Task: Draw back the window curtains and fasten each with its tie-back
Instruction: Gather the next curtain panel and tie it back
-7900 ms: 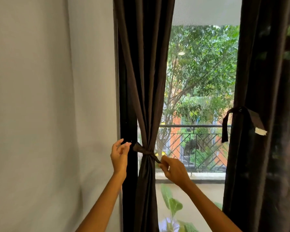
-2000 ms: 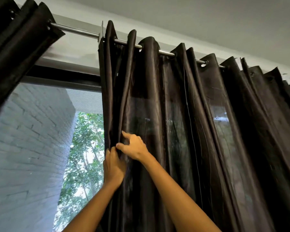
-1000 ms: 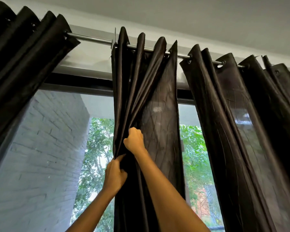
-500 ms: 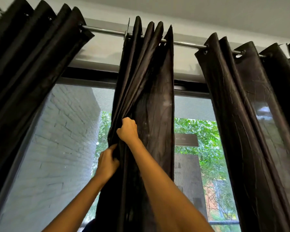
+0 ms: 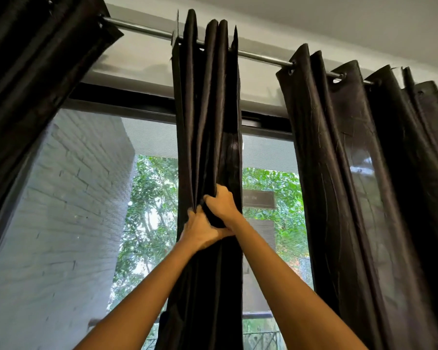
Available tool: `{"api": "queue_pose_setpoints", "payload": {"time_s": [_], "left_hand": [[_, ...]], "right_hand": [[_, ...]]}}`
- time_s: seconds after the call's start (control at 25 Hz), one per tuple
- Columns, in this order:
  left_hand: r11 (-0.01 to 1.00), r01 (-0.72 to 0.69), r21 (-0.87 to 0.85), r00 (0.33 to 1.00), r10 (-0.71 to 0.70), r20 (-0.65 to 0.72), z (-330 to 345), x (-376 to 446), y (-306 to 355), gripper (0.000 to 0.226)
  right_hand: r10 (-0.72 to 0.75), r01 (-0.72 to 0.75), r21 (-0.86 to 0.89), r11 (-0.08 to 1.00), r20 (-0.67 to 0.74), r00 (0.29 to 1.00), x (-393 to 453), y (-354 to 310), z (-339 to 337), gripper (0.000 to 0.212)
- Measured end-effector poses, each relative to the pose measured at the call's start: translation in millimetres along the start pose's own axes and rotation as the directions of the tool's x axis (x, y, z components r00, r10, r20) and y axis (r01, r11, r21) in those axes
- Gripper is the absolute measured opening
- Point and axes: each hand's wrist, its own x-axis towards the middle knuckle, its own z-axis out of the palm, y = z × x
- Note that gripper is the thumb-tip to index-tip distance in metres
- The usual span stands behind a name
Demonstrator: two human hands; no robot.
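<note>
A dark brown middle curtain panel [image 5: 208,109] hangs from the metal rod [image 5: 142,30], bunched into tight narrow folds. My left hand [image 5: 200,231] and my right hand [image 5: 221,203] are both clenched on its folds at mid height, touching each other. Another dark curtain [image 5: 36,72] slants across the upper left. A third dark curtain [image 5: 359,173] hangs spread out on the right. No tie-back shows in this view.
Behind the curtains is a window with a black frame [image 5: 127,99] and a mesh screen. Outside are a grey brick wall [image 5: 68,198] on the left and green trees [image 5: 152,203]. A white ceiling [image 5: 339,21] is above.
The middle panel has been gathered tighter to the left, widening the gap to the right curtain. My hands have come together on the bunched folds. The view has shifted slightly.
</note>
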Motion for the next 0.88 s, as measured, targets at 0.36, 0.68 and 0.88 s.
{"api": "queue_pose_setpoints", "payload": {"time_s": [0.36,0.68,0.88], "left_hand": [[0.992,-0.088,0.089,0.938,0.112,-0.328,16,-12,-15,0.057],[0.848,-0.127,-0.515,0.928,-0.082,-0.364,27,-34,-38,0.099],[0.820,0.256,-0.512,0.965,-0.187,0.184,55,-45,-84,0.076]], "right_hand": [[-0.245,0.054,-0.384,0.922,-0.469,0.849,-31,49,8,0.114],[0.181,-0.232,0.545,0.806,0.146,0.973,-51,73,51,0.107],[0.125,-0.190,0.496,0.847,0.161,0.979,-59,77,70,0.108]]}}
